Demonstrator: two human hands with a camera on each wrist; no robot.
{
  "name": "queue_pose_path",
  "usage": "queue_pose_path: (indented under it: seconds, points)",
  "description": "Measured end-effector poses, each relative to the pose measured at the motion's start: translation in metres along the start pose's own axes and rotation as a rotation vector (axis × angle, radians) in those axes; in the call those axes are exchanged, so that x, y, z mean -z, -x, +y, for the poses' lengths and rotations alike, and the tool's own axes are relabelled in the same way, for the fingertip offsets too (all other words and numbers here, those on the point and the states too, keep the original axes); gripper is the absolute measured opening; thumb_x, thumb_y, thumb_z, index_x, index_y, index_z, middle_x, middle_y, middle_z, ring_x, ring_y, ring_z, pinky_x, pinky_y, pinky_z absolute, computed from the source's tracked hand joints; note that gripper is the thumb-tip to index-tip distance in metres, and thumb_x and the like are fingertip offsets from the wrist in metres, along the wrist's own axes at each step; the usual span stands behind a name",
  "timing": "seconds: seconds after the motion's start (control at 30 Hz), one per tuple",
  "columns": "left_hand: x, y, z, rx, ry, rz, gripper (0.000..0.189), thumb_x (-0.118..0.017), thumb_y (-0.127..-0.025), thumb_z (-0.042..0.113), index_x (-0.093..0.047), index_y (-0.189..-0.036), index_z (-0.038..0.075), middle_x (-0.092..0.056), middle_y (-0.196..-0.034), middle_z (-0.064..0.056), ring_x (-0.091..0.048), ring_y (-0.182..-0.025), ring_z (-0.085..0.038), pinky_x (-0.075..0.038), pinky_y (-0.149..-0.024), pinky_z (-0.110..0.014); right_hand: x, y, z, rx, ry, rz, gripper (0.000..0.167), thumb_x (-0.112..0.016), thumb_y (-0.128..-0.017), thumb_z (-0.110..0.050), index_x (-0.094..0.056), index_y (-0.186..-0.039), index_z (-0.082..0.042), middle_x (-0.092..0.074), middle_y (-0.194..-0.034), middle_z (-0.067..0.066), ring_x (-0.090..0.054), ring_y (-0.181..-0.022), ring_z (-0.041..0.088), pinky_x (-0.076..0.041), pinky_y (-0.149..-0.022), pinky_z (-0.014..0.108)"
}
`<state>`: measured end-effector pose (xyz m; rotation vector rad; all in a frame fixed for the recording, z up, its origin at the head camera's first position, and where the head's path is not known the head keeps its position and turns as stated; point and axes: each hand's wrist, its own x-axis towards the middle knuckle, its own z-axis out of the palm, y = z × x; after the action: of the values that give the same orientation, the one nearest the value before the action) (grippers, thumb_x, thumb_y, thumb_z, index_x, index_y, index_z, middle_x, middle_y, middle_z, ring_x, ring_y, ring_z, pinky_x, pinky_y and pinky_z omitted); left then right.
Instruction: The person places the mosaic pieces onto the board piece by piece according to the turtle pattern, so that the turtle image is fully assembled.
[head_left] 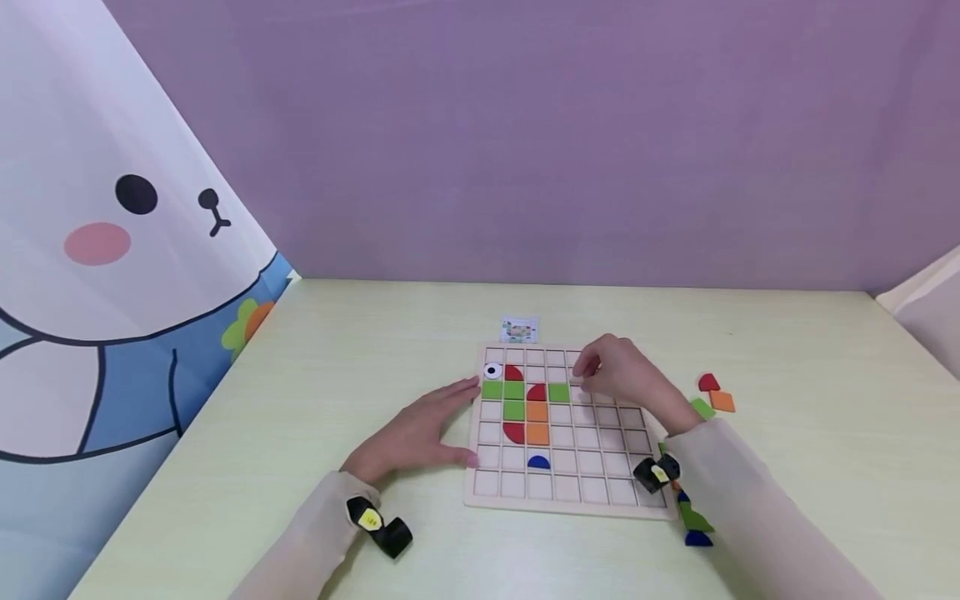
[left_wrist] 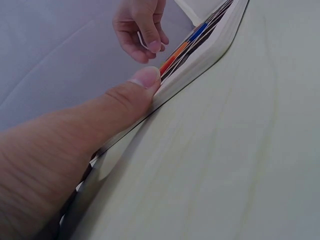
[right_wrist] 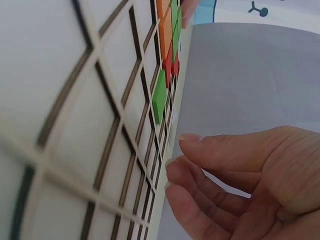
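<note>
A wooden grid board (head_left: 566, 507) lies on the table. Flat pieces fill some squares in its left half: a white eye disc (head_left: 492, 371), green squares (head_left: 513, 409), orange squares (head_left: 537, 433), red quarter circles (head_left: 513, 432) and a blue half circle (head_left: 538, 462). My left hand (head_left: 420, 429) rests against the board's left edge, thumb and fingers spread; its thumb (left_wrist: 125, 95) touches the rim in the left wrist view. Over the board's upper right hovers my right hand (head_left: 618, 371), fingers loosely bent. In the right wrist view no piece shows between its thumb and fingertips, near the green square (right_wrist: 159, 97).
A small picture card (head_left: 519, 329) lies just beyond the board's far edge. To the right are loose pieces: a red one (head_left: 708, 382), an orange one (head_left: 722, 401), green ones (head_left: 696, 518) and a blue one (head_left: 698, 539), some partly hidden by the right sleeve (head_left: 750, 492).
</note>
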<state>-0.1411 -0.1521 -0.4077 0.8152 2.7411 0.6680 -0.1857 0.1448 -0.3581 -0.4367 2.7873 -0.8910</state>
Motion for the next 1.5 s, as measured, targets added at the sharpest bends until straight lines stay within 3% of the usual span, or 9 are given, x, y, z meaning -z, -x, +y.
queue_pose_path:
  seconds: [0.63, 0.9, 1.27, 1.5]
  points:
    - [-0.002, -0.001, -0.003, -0.014, 0.011, 0.003, 0.098, -0.070, -0.075, 0.062, -0.029, -0.151, 0.014, -0.022, -0.159, 0.003, -0.020, -0.147, -0.023, -0.026, -0.116, -0.048, 0.036, 0.034, 0.050, 0.011, 0.049, 0.020, 0.013, -0.070, -0.079, 0.000, -0.069, -0.092, 0.004, -0.066, -0.084, 0.012, -0.057, -0.078, 0.023, -0.050, -0.062, 0.030]
    - [0.000, 0.001, -0.003, -0.018, 0.008, 0.006, 0.098, -0.069, -0.075, 0.062, -0.029, -0.151, 0.014, -0.021, -0.159, 0.003, -0.020, -0.147, -0.024, -0.025, -0.117, -0.048, 0.049, 0.051, 0.076, -0.068, 0.075, 0.024, 0.020, -0.072, -0.078, -0.002, -0.068, -0.096, 0.005, -0.065, -0.084, 0.011, -0.056, -0.076, 0.022, -0.050, -0.063, 0.031]
    - [0.002, 0.003, -0.003, -0.013, 0.019, 0.014, 0.099, -0.068, -0.074, 0.063, -0.029, -0.151, 0.015, -0.021, -0.159, 0.003, -0.021, -0.146, -0.025, -0.027, -0.116, -0.050, 0.043, 0.084, 0.092, -0.071, 0.045, 0.003, 0.021, -0.074, -0.077, -0.005, -0.069, -0.097, 0.001, -0.063, -0.085, 0.004, -0.054, -0.077, 0.018, -0.048, -0.059, 0.024]
    - [0.001, 0.002, -0.002, -0.010, 0.019, 0.015, 0.099, -0.069, -0.074, 0.063, -0.029, -0.151, 0.015, -0.022, -0.159, 0.002, -0.021, -0.146, -0.026, -0.027, -0.115, -0.050, 0.037, 0.102, 0.097, -0.102, 0.017, -0.080, 0.032, -0.081, -0.073, -0.016, -0.068, -0.100, -0.005, -0.059, -0.087, 0.002, -0.051, -0.079, 0.017, -0.046, -0.059, 0.020]
